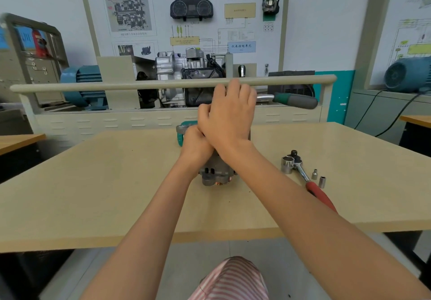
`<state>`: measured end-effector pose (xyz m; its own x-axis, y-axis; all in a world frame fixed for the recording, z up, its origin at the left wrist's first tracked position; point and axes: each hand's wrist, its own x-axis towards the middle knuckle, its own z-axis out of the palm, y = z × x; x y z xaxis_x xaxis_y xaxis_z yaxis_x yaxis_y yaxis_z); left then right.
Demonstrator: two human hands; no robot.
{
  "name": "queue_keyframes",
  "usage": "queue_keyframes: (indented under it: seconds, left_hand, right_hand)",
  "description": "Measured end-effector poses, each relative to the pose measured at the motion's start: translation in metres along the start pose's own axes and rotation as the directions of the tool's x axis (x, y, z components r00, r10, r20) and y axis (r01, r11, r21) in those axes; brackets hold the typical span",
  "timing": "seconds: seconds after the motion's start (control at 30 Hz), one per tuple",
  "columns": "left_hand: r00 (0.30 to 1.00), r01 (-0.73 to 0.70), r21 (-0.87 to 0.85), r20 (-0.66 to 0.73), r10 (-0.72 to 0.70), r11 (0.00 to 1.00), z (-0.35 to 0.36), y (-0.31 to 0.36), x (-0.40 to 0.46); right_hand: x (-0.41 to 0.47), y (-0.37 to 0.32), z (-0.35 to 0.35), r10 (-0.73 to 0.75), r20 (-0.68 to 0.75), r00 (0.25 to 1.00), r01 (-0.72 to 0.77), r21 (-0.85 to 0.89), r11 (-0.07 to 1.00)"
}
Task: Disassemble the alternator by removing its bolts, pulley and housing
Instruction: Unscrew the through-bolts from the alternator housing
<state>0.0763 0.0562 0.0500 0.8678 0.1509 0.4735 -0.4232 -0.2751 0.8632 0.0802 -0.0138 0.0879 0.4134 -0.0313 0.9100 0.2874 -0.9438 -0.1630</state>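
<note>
The right hand (231, 113) lies over the top of the alternator (215, 171), its fingers curled round a long tool with a green and grey handle (295, 100) that sticks out to the right, level and well above the desk (116, 171). The left hand (194, 147) sits just below and to the left of it, touching it, with fingers curled in a fist against the upper part of the alternator; what it grips is hidden by the right hand, though a metal wrench head with a green handle (183, 130) shows at its far left side.

The alternator stands on end in the middle of the desk, only its lower grey housing and a ring of copper winding showing between the two forearms.

To the right on the desk lies a ratchet with a red handle (310, 183), a large socket (287, 164) at its far end. Two small sockets (319, 177) stand upright just right of its shaft.

Beyond the desk is a training stand with a beige rail (93, 86), a gearbox (184, 71) and a wall chart behind it.
</note>
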Motion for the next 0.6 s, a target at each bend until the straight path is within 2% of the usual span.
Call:
queue_keyframes:
  seconds: [0.13, 0.2, 0.23, 0.3, 0.37, 0.4, 0.47, 0.5, 0.53, 0.6]
  left_hand:
    - [0.999, -0.031, -0.007, 0.015, 0.031, 0.999, 0.000, 0.002, -0.001]
    - [0.998, -0.055, -0.011, 0.036, 0.056, 0.998, -0.001, 0.001, -0.002]
    - [0.996, -0.075, -0.018, 0.048, 0.076, 0.997, -0.001, 0.001, -0.002]
    - [0.990, -0.115, -0.025, 0.082, 0.117, 0.993, -0.001, 0.002, -0.003]
    - [0.984, -0.120, -0.042, 0.127, 0.125, 0.992, -0.001, 0.002, -0.003]
    - [0.984, -0.106, -0.058, 0.136, 0.113, 0.993, -0.001, 0.002, -0.003]
    - [0.986, -0.078, -0.080, 0.143, 0.089, 0.994, -0.003, 0.001, -0.001]
    - [0.986, -0.069, -0.079, 0.147, 0.080, 0.995, -0.004, 0.001, 0.000]
    - [0.987, -0.057, -0.070, 0.149, 0.067, 0.996, -0.004, 0.000, 0.001]
    - [0.990, -0.021, -0.073, 0.139, 0.031, 0.997, -0.004, 0.002, 0.002]
  right_hand:
    - [0.005, -0.001, -0.001, 0.007, 0.013, 1.000, -0.009, 0.163, 0.987]
    - [0.010, -0.003, -0.001, 0.035, 0.010, 0.999, -0.036, 0.348, 0.937]
    - [0.013, -0.003, -0.002, 0.070, 0.015, 0.997, -0.069, 0.475, 0.877]
    - [0.019, -0.001, -0.003, 0.159, 0.100, 0.982, -0.181, 0.728, 0.661]
    - [0.027, 0.004, -0.005, 0.221, 0.293, 0.930, -0.355, 0.872, 0.337]
    - [0.031, 0.007, -0.006, 0.214, 0.394, 0.894, -0.430, 0.888, 0.163]
    - [0.039, 0.014, -0.004, 0.110, 0.543, 0.832, -0.525, 0.836, -0.159]
    - [0.041, 0.015, -0.002, 0.046, 0.576, 0.816, -0.545, 0.795, -0.267]
    - [0.042, 0.015, -0.001, 0.007, 0.589, 0.808, -0.557, 0.768, -0.316]
    - [0.041, 0.011, 0.000, 0.041, 0.586, 0.809, -0.553, 0.784, -0.284]
